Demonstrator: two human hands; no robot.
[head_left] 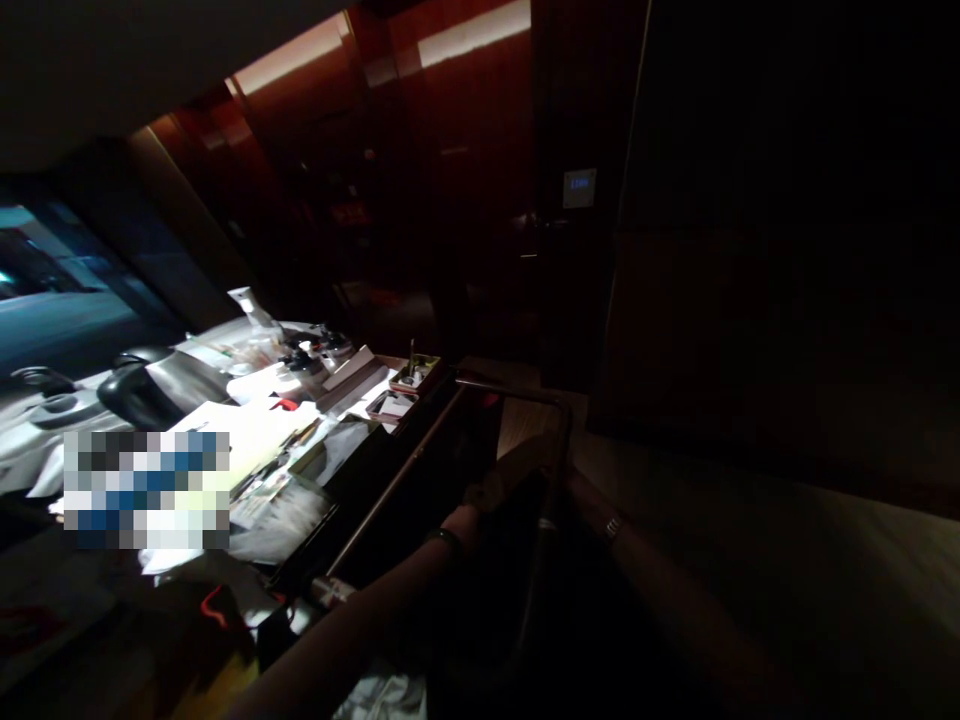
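Metal rail (525, 392) by both hands, writing unreadable

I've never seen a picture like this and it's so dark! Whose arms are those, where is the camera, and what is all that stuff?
The camera sits on a person's head and looks forward and down, so you see that person's own two arms. The left hand and the right hand reach toward a dark metal rail, maybe a cart handle. It is too dark to tell whether they grip it. The left wrist wears a dark band, and the right wrist a shiny bracelet. To the left is a lit desk covered with papers, with small trays at its edge. Far back, a little wall panel glows blue. One blurred patch hides something on purpose.
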